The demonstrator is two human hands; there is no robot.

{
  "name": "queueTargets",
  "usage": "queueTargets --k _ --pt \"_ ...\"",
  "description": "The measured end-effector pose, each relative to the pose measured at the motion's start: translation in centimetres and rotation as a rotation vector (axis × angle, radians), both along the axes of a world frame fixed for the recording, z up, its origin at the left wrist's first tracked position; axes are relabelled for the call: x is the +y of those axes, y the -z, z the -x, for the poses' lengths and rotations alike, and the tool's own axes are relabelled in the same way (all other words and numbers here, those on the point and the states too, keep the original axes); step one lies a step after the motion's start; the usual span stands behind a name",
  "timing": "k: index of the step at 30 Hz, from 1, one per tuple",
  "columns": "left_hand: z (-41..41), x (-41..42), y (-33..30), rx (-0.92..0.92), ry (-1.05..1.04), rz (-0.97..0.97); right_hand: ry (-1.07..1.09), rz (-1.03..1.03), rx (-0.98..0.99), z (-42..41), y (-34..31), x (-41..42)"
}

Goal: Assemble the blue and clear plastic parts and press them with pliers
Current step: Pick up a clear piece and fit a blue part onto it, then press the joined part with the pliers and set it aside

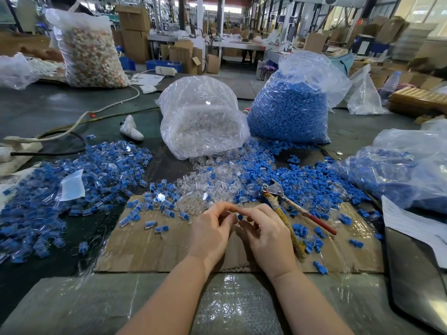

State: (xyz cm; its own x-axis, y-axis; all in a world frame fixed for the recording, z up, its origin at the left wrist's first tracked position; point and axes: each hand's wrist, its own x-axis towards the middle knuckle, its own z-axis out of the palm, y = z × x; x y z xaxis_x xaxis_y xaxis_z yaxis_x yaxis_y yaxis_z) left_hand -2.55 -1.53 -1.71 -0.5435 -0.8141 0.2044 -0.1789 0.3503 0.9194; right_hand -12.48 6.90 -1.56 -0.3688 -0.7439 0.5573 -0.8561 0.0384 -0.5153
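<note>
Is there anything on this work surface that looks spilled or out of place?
Yes. Blue parts have spilled from the foot of the tall blue bag, and a white shoe lies among the cables.

My left hand (212, 232) and right hand (266, 234) meet at centre, both forearms bare and angled inward from below. Backs of both hands face up, fingers curled, fingertips touching. Between them I pinch a small round blue plastic part (240, 216) seated in clear plastic.
</note>
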Motion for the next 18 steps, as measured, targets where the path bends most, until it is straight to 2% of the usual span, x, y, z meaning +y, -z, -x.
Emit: queueTargets --k 11,15,16,18 --pt "0.1 -0.1 0.1 0.004 -0.034 0.01 0.033 0.016 0.054 -0.1 -0.1 -0.1" --pt "0.0 0.0 0.0 -0.001 -0.028 -0.011 0.362 -0.034 0.098 0.6 -0.7 0.1" --pt "0.0 0.1 0.0 0.001 -0.028 -0.012 0.468 -0.11 0.091 0.9 -1.0 0.2" --pt "-0.1 0.1 0.0 0.001 -0.025 -0.005 0.653 -0.392 0.067 1.8 -1.7 0.5"
